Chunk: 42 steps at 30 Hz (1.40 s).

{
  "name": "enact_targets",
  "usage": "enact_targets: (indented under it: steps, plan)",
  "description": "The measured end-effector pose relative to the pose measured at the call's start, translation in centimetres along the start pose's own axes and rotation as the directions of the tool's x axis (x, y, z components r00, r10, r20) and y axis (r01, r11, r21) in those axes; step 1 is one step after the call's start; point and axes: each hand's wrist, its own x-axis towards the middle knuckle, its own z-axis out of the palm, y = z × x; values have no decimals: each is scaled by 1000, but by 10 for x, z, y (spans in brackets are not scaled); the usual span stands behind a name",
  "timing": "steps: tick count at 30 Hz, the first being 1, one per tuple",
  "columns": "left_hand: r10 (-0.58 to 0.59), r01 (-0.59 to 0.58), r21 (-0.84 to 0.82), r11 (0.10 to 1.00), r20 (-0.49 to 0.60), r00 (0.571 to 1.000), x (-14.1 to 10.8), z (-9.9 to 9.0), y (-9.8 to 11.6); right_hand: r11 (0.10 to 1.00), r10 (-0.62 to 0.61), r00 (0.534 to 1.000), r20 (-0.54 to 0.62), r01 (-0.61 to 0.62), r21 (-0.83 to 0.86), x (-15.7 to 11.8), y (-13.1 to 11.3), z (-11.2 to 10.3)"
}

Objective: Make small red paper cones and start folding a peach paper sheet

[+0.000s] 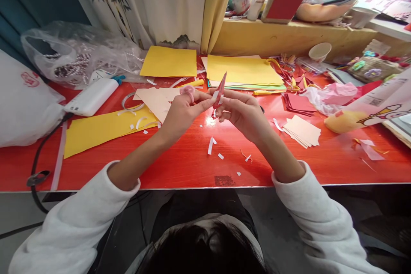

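Above the middle of the red table, a pointed red folded paper piece (221,87) stands tip-up between my two hands. My left hand (189,107) pinches it from the left with thumb and fingertips. From the other side, the fingers of my right hand (242,109) close on it too, partly hiding its lower end. Something pink and fuzzy, like a ring or hair tie (187,91), is around a finger of my left hand. Below the hands, small white paper scraps (210,146) are scattered on the table.
Yellow sheets (168,62) and a stack of coloured paper (240,68) lie at the back. Left are a yellow strip (96,137), a tape roll (128,103) and a white power bank-like block (93,96). Right are red squares (297,105), pale squares (303,130) and a paper cup (320,52).
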Motion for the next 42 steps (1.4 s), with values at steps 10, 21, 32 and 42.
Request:
enact_targets:
  steps: [10,21,32,42]
  plan:
    - [17,-17,11,1000,-6,1000,-1,1,2,999,-8,1000,-7,8,32,0,2,1]
    - [-39,39,-31,999,-8,999,-2,1,1,1000,-4,1000,-8,4,-31,-2,0,2]
    - [97,-84,230,970,-46,994,-4,0,4,998,4,994,-106,-11,-60,-1,1,2]
    - [591,-436,734,521,58,805,-3,-9,-5,959,-99,990,-105,66,-277,-5,2,7]
